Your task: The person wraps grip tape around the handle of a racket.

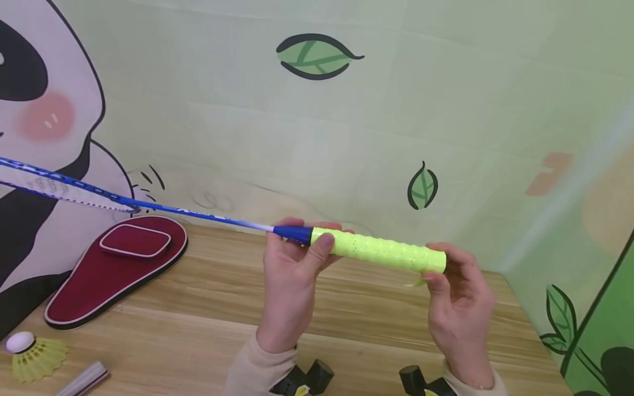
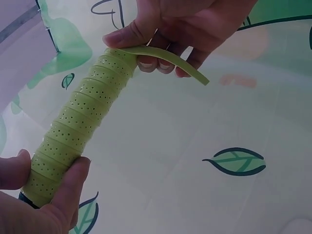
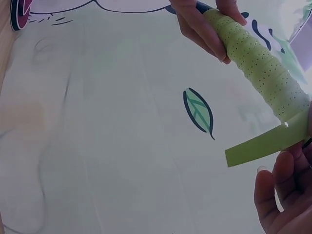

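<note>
A blue badminton racket (image 1: 213, 216) is held up above the wooden table, its head out past the left edge of the head view. Yellow-green perforated grip tape (image 1: 376, 250) wraps its handle in overlapping turns. My left hand (image 1: 294, 275) grips the handle near the blue cone, thumb on top of the tape. At the butt end my right hand (image 1: 460, 308) pinches the handle between thumb and fingers. A loose strip of tape (image 2: 175, 61) sticks out from that end in the left wrist view; the right wrist view shows this flat tail (image 3: 258, 146) too.
On the table (image 1: 198, 330) lies a dark red racket cover (image 1: 114, 280) at the left. A yellow shuttlecock (image 1: 37, 357) and the end of a clear tube-like item (image 1: 84, 379) lie at the front left. Behind hangs a printed backdrop (image 1: 223, 110) with a panda and leaves.
</note>
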The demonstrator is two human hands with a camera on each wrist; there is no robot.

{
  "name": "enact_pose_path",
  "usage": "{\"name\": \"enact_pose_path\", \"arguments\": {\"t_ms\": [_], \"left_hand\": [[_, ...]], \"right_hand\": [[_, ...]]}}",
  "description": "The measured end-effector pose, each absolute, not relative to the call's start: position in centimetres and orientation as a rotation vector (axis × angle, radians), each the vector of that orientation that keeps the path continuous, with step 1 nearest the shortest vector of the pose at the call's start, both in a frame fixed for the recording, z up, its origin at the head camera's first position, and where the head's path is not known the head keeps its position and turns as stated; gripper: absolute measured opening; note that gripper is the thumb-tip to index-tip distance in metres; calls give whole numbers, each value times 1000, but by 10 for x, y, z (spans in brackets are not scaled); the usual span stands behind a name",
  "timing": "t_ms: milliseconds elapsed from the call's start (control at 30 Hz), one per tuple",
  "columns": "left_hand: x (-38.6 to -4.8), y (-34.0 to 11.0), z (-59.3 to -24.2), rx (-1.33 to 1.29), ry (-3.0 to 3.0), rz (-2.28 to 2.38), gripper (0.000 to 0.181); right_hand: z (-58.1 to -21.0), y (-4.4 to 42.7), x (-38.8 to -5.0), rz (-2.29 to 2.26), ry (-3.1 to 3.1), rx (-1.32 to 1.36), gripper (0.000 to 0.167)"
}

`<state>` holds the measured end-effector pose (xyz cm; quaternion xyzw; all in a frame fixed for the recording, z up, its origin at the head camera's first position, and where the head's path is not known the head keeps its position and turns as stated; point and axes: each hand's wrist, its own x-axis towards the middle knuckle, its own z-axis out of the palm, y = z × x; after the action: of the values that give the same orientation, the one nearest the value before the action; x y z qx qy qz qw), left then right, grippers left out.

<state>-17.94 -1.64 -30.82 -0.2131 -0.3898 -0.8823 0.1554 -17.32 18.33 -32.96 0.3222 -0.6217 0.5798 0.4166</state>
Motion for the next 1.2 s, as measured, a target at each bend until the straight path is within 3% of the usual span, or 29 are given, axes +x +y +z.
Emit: {"name": "enact_pose_path", "arguments": {"t_ms": [1200], "left_hand": [[-185, -15, -308, -312, -1182, -2555, 30]], "right_hand": [[-326, 183, -169, 1453, -1657, 873, 32]]}}
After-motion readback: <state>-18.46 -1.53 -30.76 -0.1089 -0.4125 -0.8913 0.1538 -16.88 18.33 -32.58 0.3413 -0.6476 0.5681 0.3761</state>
